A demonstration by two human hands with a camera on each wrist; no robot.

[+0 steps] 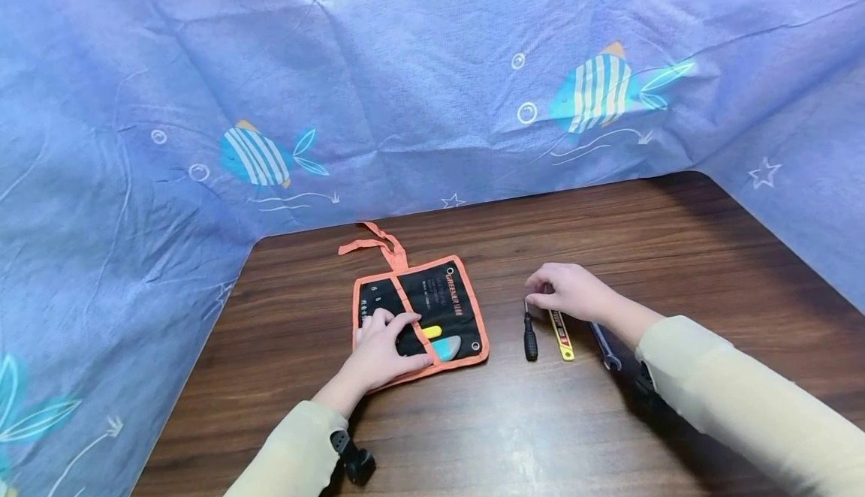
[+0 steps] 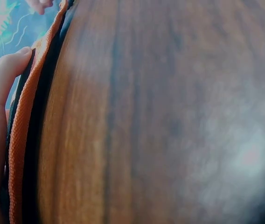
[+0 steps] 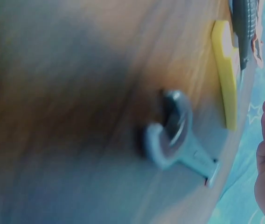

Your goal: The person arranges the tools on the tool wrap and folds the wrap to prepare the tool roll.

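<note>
A person's left hand (image 1: pixel 384 347) is pressing flat, fingers straight and spread, on a black tool roll (image 1: pixel 420 317) with orange trim, lying open toward the back-left part of the wooden table (image 1: pixel 676 242). The right hand (image 1: pixel 571 292), knuckles up and fingers curled downward, is closing its fingertips over the metal tip of a small black-handled screwdriver (image 1: pixel 530 335) and the top of a yellow strip tool (image 1: pixel 562 334) just beside it; which of the two it is actually gripping cannot be told. A grey open-end wrench (image 3: pixel 179 140) is lying just right of these, partly under the wrist. With three slim tools lying close together, the fingers are likely to nudge a neighbour, and a pinch on the thin shaft could let the heavier handle swing or slip. The roll, held only by a flat palm, could slide on the smooth wood.
</note>
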